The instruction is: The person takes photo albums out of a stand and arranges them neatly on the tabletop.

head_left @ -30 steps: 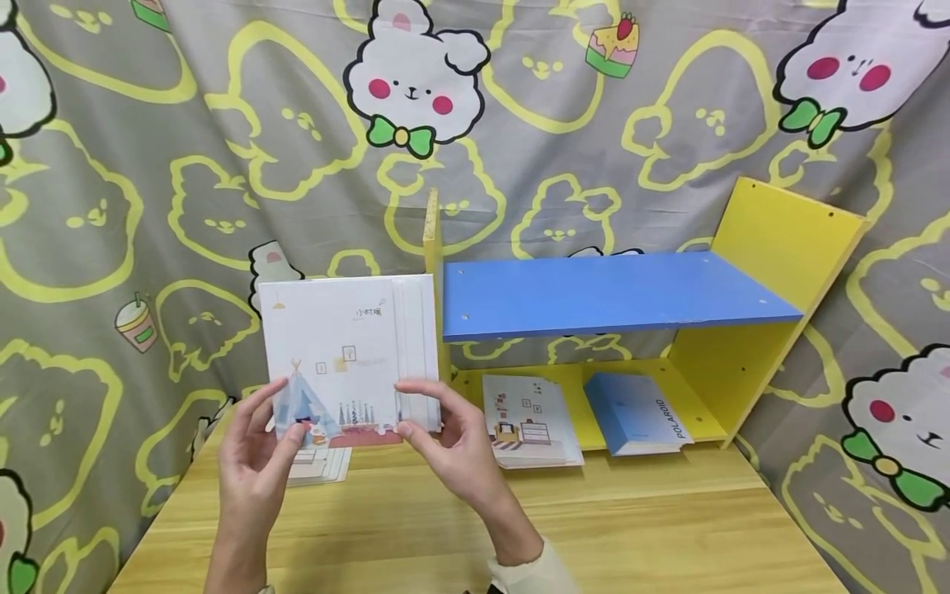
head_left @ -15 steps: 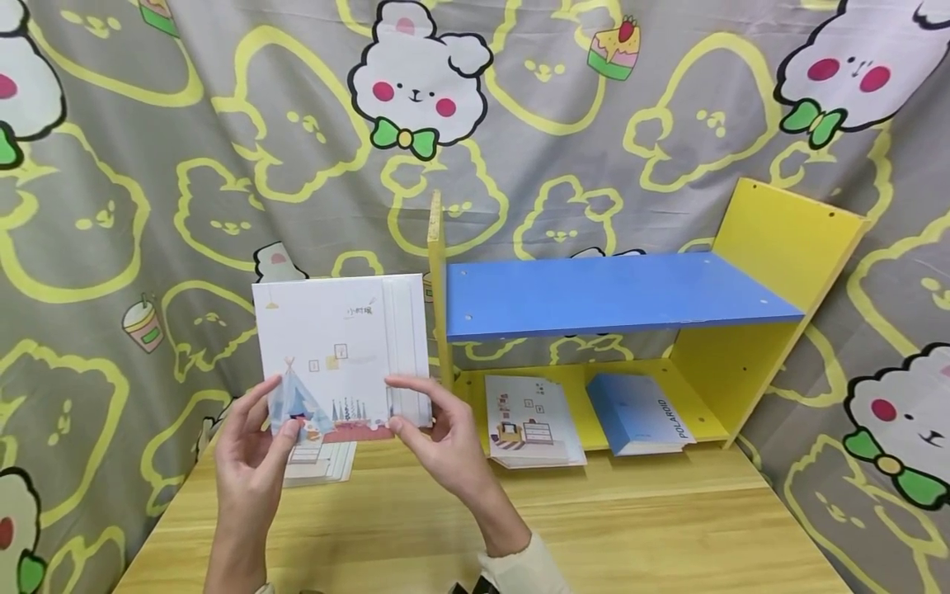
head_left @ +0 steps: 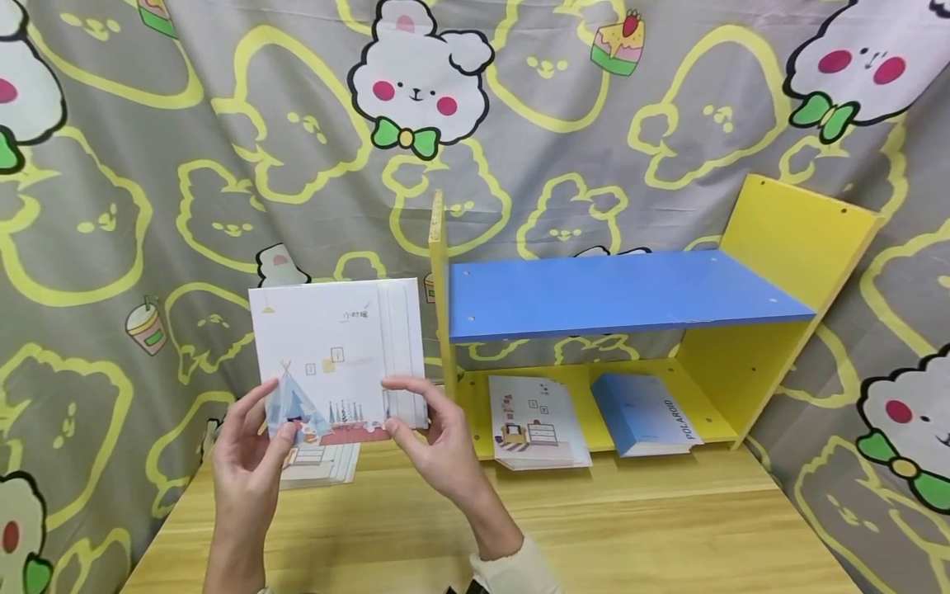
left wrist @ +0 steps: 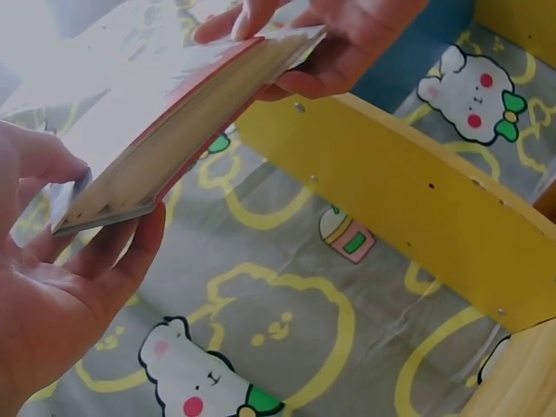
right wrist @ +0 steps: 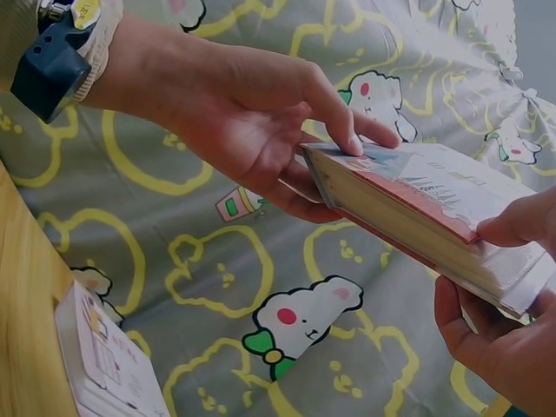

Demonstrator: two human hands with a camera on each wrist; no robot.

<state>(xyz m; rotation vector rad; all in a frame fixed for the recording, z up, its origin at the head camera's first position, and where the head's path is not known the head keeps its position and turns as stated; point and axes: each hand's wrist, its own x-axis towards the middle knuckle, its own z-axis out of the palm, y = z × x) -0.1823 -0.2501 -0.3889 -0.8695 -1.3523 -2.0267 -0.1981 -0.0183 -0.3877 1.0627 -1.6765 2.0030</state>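
Tent book: a white book (head_left: 326, 342) with a blue tent on its front. It is up in the air, off the wooden table (head_left: 609, 528), in front of the table's back left corner.
Left hand: the left hand (head_left: 245, 441) grips the book's bottom left corner, thumb on the front, fingers underneath.
Right hand: the right hand (head_left: 438, 433) grips the book's bottom right part.
Book on the table: another book (head_left: 319, 466) lies near the table's left edge, partly hidden behind the tent book.
Shelf: a yellow and blue shelf (head_left: 623, 289) stands at the table's back edge.
Bottom board: a white book with a drawn room (head_left: 534, 421) lies left, poking past the front edge. A blue POLAROID book (head_left: 646, 412) lies to its right.
Curtain: a gray curtain (head_left: 297, 239) with bunnies hangs behind.
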